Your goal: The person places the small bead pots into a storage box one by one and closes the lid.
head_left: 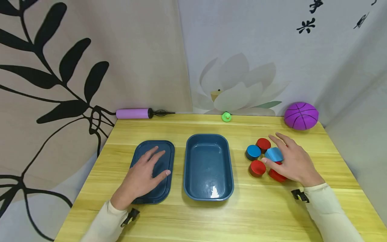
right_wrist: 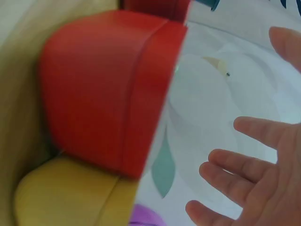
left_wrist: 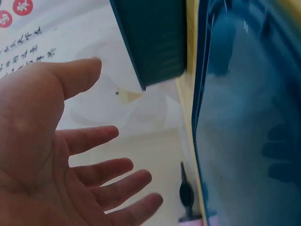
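Observation:
My left hand (head_left: 140,178) hovers with spread fingers over a flat dark blue lid (head_left: 164,154), holding nothing. Right of the lid stands an open dark blue rectangular box (head_left: 208,164) with nothing inside. My right hand (head_left: 294,163), fingers extended and thumb apart, is above a cluster of small round-topped pieces. Among them are a red piece (head_left: 257,168), a blue piece (head_left: 253,152) and a lighter blue one (head_left: 274,154) between thumb and fingers as seen from above. The right wrist view also shows a yellow piece (right_wrist: 61,193), and the right palm is empty there.
A purple ball (head_left: 301,116) with black lines sits at the table's back right corner. Along the back edge are a small green duck-like toy (head_left: 226,116) and a purple hand pump (head_left: 133,113) with a black nozzle. Printed curtains hang behind the wooden table (head_left: 208,222).

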